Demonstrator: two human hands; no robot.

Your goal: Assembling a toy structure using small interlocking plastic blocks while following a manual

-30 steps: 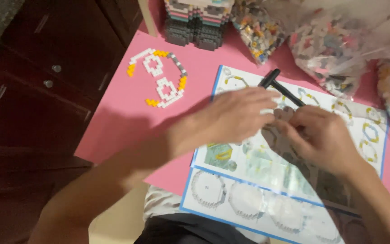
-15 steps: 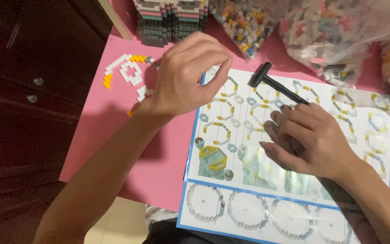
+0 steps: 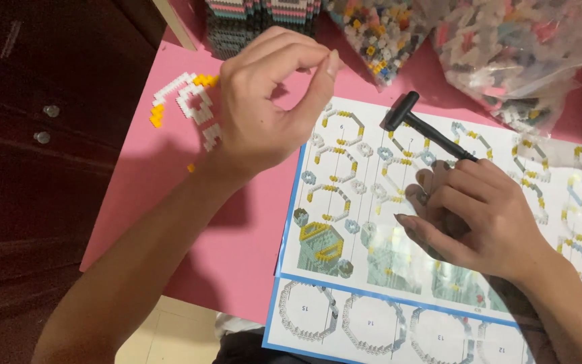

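My left hand (image 3: 257, 108) hovers over the pink table (image 3: 163, 202), thumb and forefinger pinched together with nothing visible between them. It is just right of a flat white and yellow brick piece (image 3: 183, 101). My right hand (image 3: 479, 216) rests on the printed instruction sheet (image 3: 345, 269), fingers curled around a small grey brick piece (image 3: 423, 197). A small black hammer (image 3: 405, 113) lies on the sheet, and the end of its handle runs under my right fingers.
Clear bags of loose small bricks (image 3: 506, 47) lie along the far edge, next to a stack of built brick layers (image 3: 257, 20). A dark wooden cabinet (image 3: 28, 135) stands to the left of the table.
My left hand left the right hand, moved up and left over the table, and now pinches its fingertips. The right hand stayed on the sheet. The camera moved closer.
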